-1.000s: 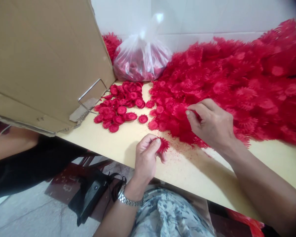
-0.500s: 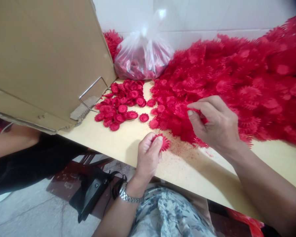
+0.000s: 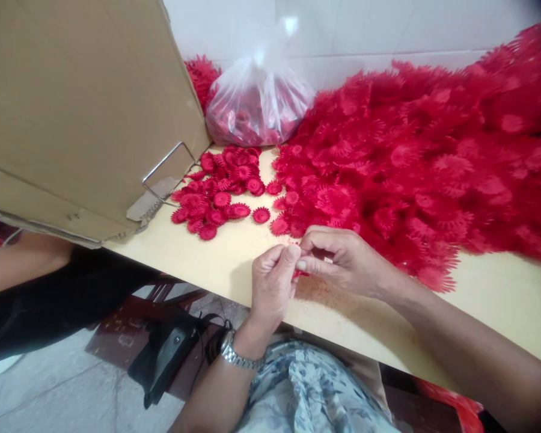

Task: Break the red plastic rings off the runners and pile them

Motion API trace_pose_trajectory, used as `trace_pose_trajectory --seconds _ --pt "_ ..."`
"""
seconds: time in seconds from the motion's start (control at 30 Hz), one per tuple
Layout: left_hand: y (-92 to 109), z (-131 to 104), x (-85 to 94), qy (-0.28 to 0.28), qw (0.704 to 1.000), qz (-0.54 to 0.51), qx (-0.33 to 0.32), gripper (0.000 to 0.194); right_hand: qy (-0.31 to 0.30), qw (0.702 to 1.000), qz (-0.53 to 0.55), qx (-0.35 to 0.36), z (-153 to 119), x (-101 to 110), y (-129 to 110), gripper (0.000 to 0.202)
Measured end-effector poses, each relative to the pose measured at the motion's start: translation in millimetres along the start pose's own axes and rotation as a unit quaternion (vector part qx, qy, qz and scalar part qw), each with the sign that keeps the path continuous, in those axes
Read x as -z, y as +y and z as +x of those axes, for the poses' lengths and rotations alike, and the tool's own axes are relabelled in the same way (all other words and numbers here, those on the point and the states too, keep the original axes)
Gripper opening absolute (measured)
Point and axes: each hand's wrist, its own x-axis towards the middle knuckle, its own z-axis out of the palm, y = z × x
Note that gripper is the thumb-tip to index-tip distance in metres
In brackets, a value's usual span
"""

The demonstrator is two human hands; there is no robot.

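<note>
Above the table's front edge, my left hand (image 3: 273, 279) pinches a red flower-shaped piece (image 3: 301, 273) between thumb and fingers. My right hand (image 3: 342, 261) meets it from the right, thumb and forefinger closed on the edge of the same piece. Most of that piece is hidden by the fingers. Beyond my hands and to the right spreads a big heap of red notched flower pieces (image 3: 406, 156). A smaller pile of thicker, round red flower pieces (image 3: 220, 198) lies to the left, with one piece (image 3: 261, 215) a little apart.
A cardboard box (image 3: 85, 108) with a wire handle (image 3: 169, 168) stands at the left. Behind the small pile sits a tied clear plastic bag (image 3: 261, 108) of red pieces. Red crumbs lie on the pale tabletop (image 3: 514, 300). Another person's arm (image 3: 24, 264) shows at the left edge.
My right hand has come from the heap, left and toward me, to my left hand, and now pinches the flower piece there. My left hand has stayed nearly still.
</note>
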Motion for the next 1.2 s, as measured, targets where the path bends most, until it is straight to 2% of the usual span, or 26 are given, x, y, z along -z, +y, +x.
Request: trace_pose_trajectory --seconds 0.13,0.23,0.3,0.4,0.47,0.53,0.57,0.63,0.7,0.77,0.9,1.03,1.1,1.2 --pt "-5.6 -0.7 6.1 -0.030 1.000 0.002 -0.006 0.044 0.001 1.000 -0.002 -0.020 -0.9 0.1 1.9 0.013" --pt "-6.8 -1.3 8.9 -0.082 0.997 -0.011 -0.006 0.032 0.048 0.998 -0.013 -0.029 -2.3 -1.9 2.0 0.013" --pt "-6.5 -1.6 9.5 -0.092 0.995 -0.027 -0.006 0.025 0.096 0.995 -0.029 -0.024 -2.9 -2.4 2.0 0.012" --pt "-6.2 -2.6 10.3 -0.077 0.996 -0.045 -0.024 0.025 0.192 0.980 -0.036 -0.042 -2.4 5.0 3.5 0.012" --pt "-6.0 -3.4 11.1 -0.064 0.996 -0.049 -0.030 0.026 0.285 0.952 -0.087 -0.073 -1.6 16.9 6.7 0.013" --pt "-5.3 -3.8 11.1 -0.056 0.997 -0.048 -0.020 0.023 0.335 0.912 -0.218 -0.093 -0.8 30.7 11.8 0.011" --pt "-4.6 -3.7 10.7 -0.051 0.997 -0.049 -0.010 0.020 0.331 0.889 -0.300 -0.102 -0.5 36.6 14.6 0.010" --pt "-2.6 -2.7 9.2 -0.040 0.998 -0.055 0.009 0.015 0.279 0.843 -0.441 -0.128 -0.3 43.8 19.8 0.011" --pt "-0.6 -1.1 7.4 -0.024 0.997 -0.064 0.023 0.013 0.232 0.807 -0.519 -0.161 -0.7 44.8 22.8 0.019" --pt "0.5 0.5 6.2 -0.011 0.997 -0.067 0.029 0.012 0.212 0.790 -0.547 -0.176 -1.3 42.5 23.4 0.027" --pt "-0.2 2.3 6.5 0.006 0.997 -0.068 0.025 0.010 0.237 0.788 -0.549 -0.141 -2.7 39.7 22.8 0.030" --pt "-1.4 2.5 8.2 0.022 0.997 -0.073 0.023 0.021 0.283 0.794 -0.535 -0.058 -3.3 40.8 23.8 0.026" --pt "-1.3 2.2 9.0 0.028 0.997 -0.073 0.023 0.028 0.280 0.818 -0.502 -0.009 -2.8 39.2 21.5 0.022" --pt "-0.6 1.4 9.1 0.031 0.998 -0.057 0.012 0.033 0.248 0.882 -0.397 0.051 -1.5 31.1 12.4 0.017"
